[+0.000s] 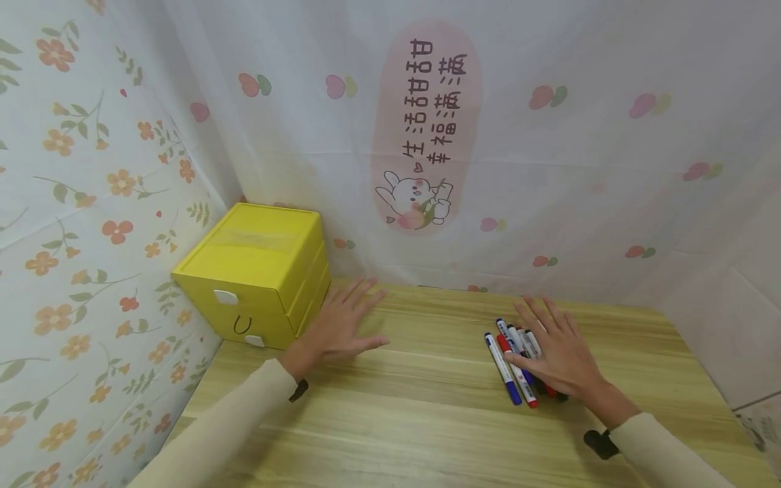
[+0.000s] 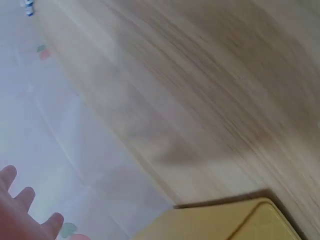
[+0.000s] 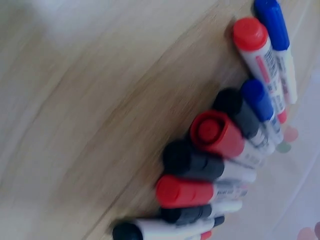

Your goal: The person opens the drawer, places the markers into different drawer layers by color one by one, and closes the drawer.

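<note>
Toward the right of the pale wood-grain worktop [image 1: 421,400] lies a cluster of white-barrelled markers with red, blue and black caps [image 1: 517,373], set side by side. Over them is the right hand [image 1: 561,352], its fingers spread and its thumb crossing above the nearer barrels; whether it touches them I cannot tell. The wrist view there shows the capped ends fanned along the wood, one marker with a red cap [image 3: 250,35] beside a blue-capped one [image 3: 274,22].

Well apart from it, the left hand [image 1: 342,322] also has its fingers spread and holds nothing. It is just beside a glossy yellow box-shaped drawer unit [image 1: 256,251] with white tabs [image 1: 226,297] on its front; contact between them is unclear. Behind the worktop hangs a white cloth printed with small fruits [image 1: 579,169], and to the left a flower-patterned cloth [image 1: 91,237].
</note>
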`<action>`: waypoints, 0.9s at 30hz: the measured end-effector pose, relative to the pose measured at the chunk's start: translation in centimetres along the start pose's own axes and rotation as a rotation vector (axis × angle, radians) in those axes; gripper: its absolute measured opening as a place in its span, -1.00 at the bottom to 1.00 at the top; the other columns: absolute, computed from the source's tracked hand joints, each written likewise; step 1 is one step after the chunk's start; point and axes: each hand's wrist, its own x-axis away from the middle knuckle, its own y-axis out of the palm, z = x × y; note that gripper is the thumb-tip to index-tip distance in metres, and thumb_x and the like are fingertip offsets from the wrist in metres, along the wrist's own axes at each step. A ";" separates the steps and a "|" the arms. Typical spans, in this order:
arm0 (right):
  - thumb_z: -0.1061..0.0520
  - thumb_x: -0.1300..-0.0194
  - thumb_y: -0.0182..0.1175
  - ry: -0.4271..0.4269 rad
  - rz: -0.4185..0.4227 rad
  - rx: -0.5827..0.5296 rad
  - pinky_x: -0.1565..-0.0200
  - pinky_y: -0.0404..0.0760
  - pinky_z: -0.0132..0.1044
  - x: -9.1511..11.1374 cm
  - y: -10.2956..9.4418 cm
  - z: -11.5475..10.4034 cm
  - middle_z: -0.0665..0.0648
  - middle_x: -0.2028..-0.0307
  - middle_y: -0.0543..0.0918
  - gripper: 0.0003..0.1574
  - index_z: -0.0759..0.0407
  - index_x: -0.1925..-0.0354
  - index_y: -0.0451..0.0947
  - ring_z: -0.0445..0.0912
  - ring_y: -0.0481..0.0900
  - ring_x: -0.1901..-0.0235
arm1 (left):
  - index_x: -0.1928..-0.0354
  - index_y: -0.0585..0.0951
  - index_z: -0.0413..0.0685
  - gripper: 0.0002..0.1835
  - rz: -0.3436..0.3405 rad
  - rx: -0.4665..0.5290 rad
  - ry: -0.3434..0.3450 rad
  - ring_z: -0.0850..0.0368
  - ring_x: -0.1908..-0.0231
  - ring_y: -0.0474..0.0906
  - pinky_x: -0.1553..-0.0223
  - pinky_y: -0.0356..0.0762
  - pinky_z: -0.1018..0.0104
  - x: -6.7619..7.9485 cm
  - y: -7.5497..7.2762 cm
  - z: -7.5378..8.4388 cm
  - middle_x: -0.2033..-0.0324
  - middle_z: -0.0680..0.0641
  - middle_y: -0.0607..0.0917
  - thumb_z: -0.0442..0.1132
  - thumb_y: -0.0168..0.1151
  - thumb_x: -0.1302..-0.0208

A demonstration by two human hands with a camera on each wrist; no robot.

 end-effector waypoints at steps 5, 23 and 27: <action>-0.50 -0.37 0.37 0.010 0.076 -0.055 -0.52 0.10 0.51 -0.8 0.2 -1.3 0.36 -0.66 0.24 0.34 0.15 -0.75 0.13 0.39 0.09 -0.65 | -0.68 0.37 0.03 0.00 0.089 0.039 0.023 -0.24 -0.64 0.18 -0.53 0.24 -0.41 0.2 -0.7 1.4 -0.68 -0.14 0.27 0.52 0.15 -0.42; -0.43 -0.53 0.26 -0.076 0.315 -0.361 -0.25 0.44 0.46 -5.2 3.3 -9.6 0.35 -0.41 0.54 0.01 0.22 -0.58 0.43 0.34 0.45 -0.37 | -0.48 0.52 -0.25 0.01 0.680 0.208 0.005 -0.29 -0.37 0.52 -0.44 0.43 0.04 3.2 -7.1 3.5 -0.40 -0.26 0.60 0.50 0.28 -0.41; -0.34 -0.50 0.33 -0.118 0.310 -0.372 -0.24 0.50 0.38 -6.4 4.1 -11.7 0.28 -0.36 0.60 -0.09 0.20 -0.51 0.51 0.27 0.50 -0.34 | -0.44 0.55 -0.26 -0.04 0.765 0.196 -0.066 -0.27 -0.33 0.55 -0.33 0.45 0.34 4.8 -8.4 2.5 -0.34 -0.27 0.64 0.48 0.28 -0.43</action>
